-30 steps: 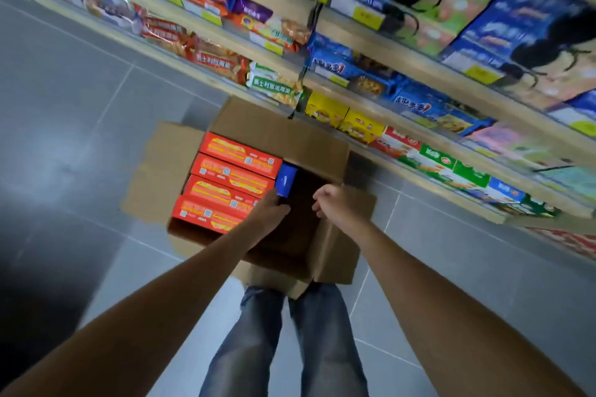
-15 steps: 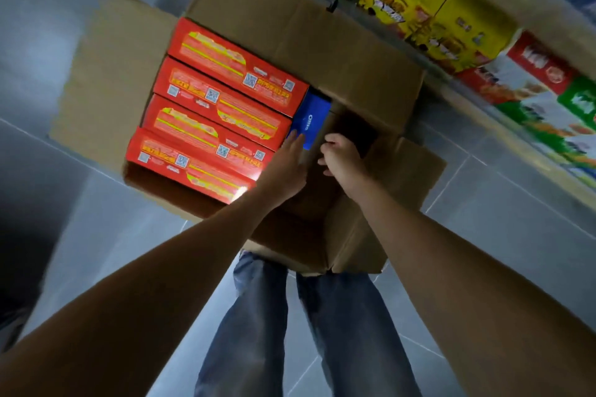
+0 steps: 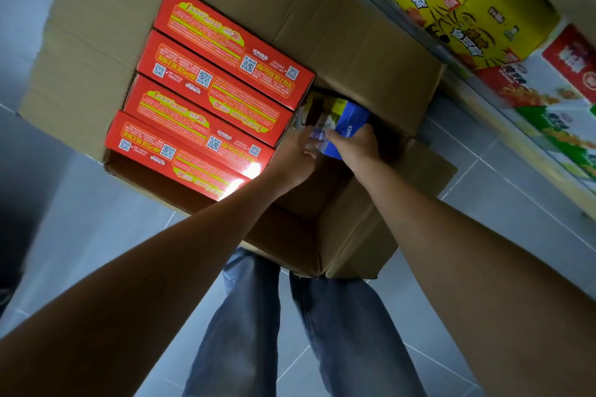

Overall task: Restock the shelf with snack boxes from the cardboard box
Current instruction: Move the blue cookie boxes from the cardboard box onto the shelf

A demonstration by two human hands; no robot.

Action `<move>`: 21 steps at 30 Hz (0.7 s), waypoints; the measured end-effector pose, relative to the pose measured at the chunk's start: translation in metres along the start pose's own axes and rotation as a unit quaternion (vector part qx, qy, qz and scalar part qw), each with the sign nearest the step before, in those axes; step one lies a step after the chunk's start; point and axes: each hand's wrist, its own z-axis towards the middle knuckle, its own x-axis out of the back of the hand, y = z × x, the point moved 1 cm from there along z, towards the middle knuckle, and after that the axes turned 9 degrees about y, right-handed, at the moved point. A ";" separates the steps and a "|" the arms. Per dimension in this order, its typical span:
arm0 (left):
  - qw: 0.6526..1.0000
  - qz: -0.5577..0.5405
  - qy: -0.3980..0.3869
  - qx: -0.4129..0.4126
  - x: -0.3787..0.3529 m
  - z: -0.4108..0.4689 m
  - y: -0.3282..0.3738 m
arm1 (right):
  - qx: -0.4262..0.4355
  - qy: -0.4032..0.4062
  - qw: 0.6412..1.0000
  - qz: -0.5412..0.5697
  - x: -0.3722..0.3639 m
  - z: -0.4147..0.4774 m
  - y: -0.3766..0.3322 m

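Blue box (image 3: pixel 350 121) lies in the carton (image 3: pixel 322 26), against its far wall, touching four red boxes (image 3: pixel 209 90). Your left hand (image 3: pixel 295 158) and right hand (image 3: pixel 353 147) both grip it, fingers (image 3: pixel 333 137) curled round its near end. The carton stands on the floor beside the shelf (image 3: pixel 516 138).

The left hand (image 3: pixel 295 156) and right hand (image 3: pixel 354 147), apart before, now grip the blue snack box (image 3: pixel 351 119), which has tipped up, its printed face showing beyond the fingers (image 3: pixel 335 138).

Tilted blue snack box (image 3: pixel 351 119) beside four red boxes (image 3: pixel 219 90) in cardboard box (image 3: pixel 322 26).
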 end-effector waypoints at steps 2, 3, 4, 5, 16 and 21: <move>1.000 -0.011 0.028 0.009 0.002 -0.002 0.002 | -0.003 0.007 1.000 -0.019 0.006 0.002 0.002; 0.999 -0.012 0.049 0.015 0.003 -0.003 0.003 | -0.002 0.007 1.000 -0.023 0.008 0.001 0.002; 0.998 -0.011 0.066 0.015 0.005 -0.004 0.005 | 0.000 0.009 1.000 -0.026 0.010 -0.001 0.002; 0.997 -0.010 0.078 0.013 0.008 -0.006 0.008 | -0.002 0.010 1.000 -0.025 0.014 -0.003 0.002; 0.987 0.105 0.056 -0.110 0.054 -0.052 0.087 | 0.160 -0.076 0.981 -0.077 0.091 -0.091 -0.017; 0.949 0.239 -0.041 -0.202 0.075 -0.102 0.137 | 0.192 -0.123 0.972 -0.064 0.145 -0.150 -0.042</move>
